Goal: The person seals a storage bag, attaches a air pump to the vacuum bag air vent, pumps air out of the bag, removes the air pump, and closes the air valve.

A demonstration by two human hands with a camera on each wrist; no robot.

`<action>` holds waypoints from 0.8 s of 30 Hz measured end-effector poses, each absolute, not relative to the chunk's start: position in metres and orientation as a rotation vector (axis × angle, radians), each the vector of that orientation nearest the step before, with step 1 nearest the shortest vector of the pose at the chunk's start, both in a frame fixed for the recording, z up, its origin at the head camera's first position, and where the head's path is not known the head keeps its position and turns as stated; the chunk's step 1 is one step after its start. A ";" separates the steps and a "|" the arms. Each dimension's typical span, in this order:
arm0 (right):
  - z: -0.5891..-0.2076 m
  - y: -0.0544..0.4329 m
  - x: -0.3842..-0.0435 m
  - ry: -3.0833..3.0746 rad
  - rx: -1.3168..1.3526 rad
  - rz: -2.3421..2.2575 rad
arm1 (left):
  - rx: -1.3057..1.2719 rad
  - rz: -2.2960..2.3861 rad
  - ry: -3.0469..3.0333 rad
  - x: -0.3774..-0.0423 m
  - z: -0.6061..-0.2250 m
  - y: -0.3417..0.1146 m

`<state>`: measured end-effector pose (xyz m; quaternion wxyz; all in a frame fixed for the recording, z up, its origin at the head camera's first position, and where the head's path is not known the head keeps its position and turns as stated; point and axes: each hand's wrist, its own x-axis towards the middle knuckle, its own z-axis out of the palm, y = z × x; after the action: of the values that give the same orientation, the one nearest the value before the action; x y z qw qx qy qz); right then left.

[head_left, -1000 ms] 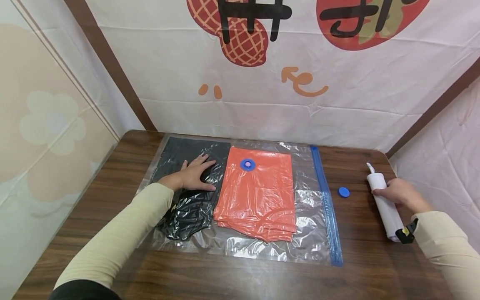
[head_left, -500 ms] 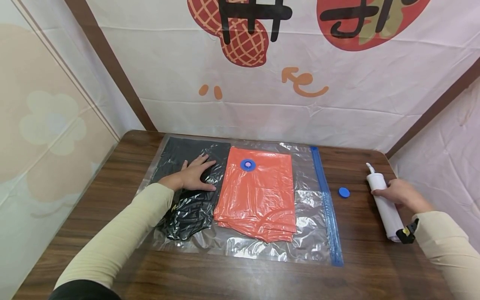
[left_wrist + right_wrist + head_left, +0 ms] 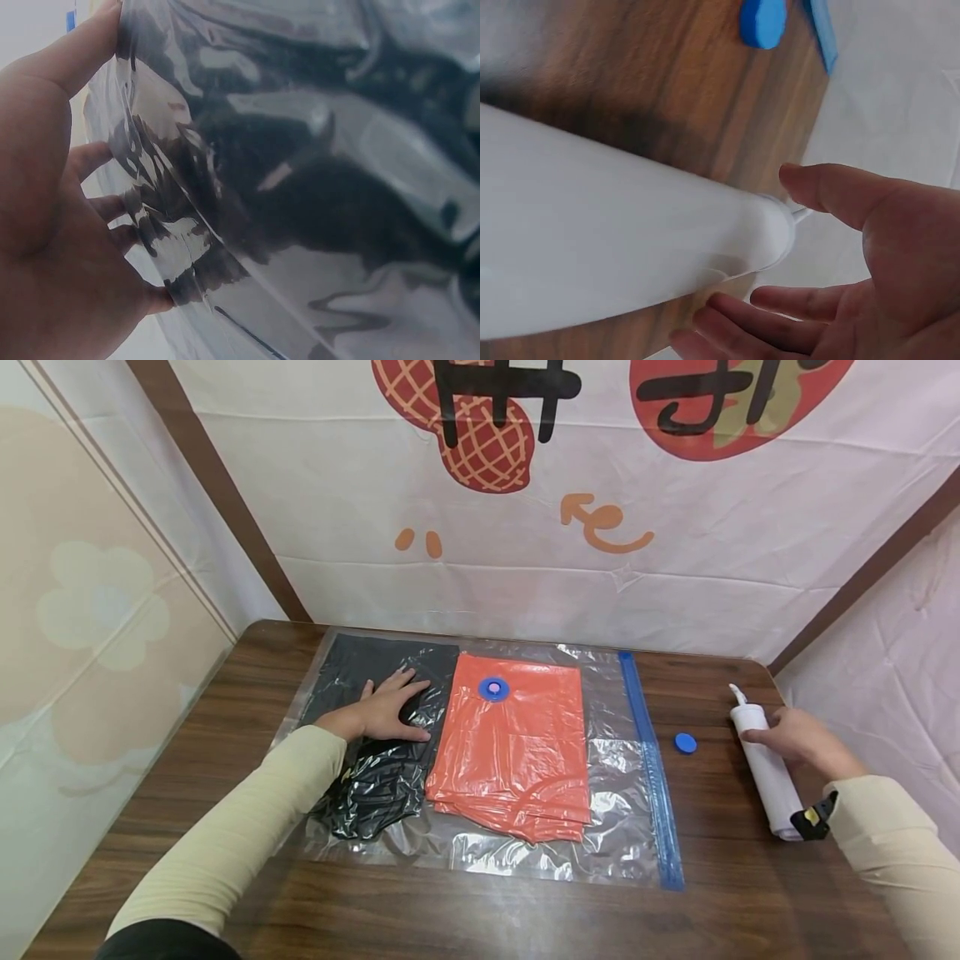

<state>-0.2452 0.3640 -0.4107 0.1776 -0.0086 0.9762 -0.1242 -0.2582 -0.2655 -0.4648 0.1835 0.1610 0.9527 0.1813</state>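
A clear vacuum storage bag (image 3: 622,835) lies flat on the table, with a folded black item (image 3: 375,652) and a folded orange item (image 3: 525,752) under its film. My left hand (image 3: 386,712) rests on the black part with fingers spread; the left wrist view shows its fingertips against the crinkled film. Above the orange part sits a blue valve (image 3: 493,689) with a pink centre, uncapped. At the right lies a white hand pump (image 3: 767,768). My right hand (image 3: 806,739) is around its upper part, and the right wrist view shows gaps between pump, thumb and fingers.
A round blue cap (image 3: 685,743) lies on the wooden table (image 3: 465,922) between pump and bag. A blue zip strip (image 3: 654,777) edges the bag's right side. Printed cloth walls (image 3: 345,485) stand behind and on both sides.
My right hand has risen slightly towards the back, off its earlier place on the pump. The pump itself has not moved. My left hand stays on the bag.
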 end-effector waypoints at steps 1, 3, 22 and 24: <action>-0.409 0.363 -0.246 2.777 -0.032 -0.345 | 0.454 0.510 2.687 -0.258 -0.465 -0.266; -0.406 0.361 -0.246 2.816 -0.034 -0.357 | 0.453 0.508 2.687 -0.258 -0.464 -0.266; -0.400 0.299 -0.233 2.930 -0.142 -0.545 | 0.445 0.508 2.691 -0.257 -0.464 -0.265; -0.406 0.295 -0.231 2.911 -0.145 -0.581 | 0.445 0.512 2.692 -0.258 -0.465 -0.265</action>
<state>-0.2308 0.2945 -0.4055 0.0846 -0.0485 0.9760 -0.1947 -0.2579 -0.2651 -0.4649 0.1819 0.1576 0.9535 0.1813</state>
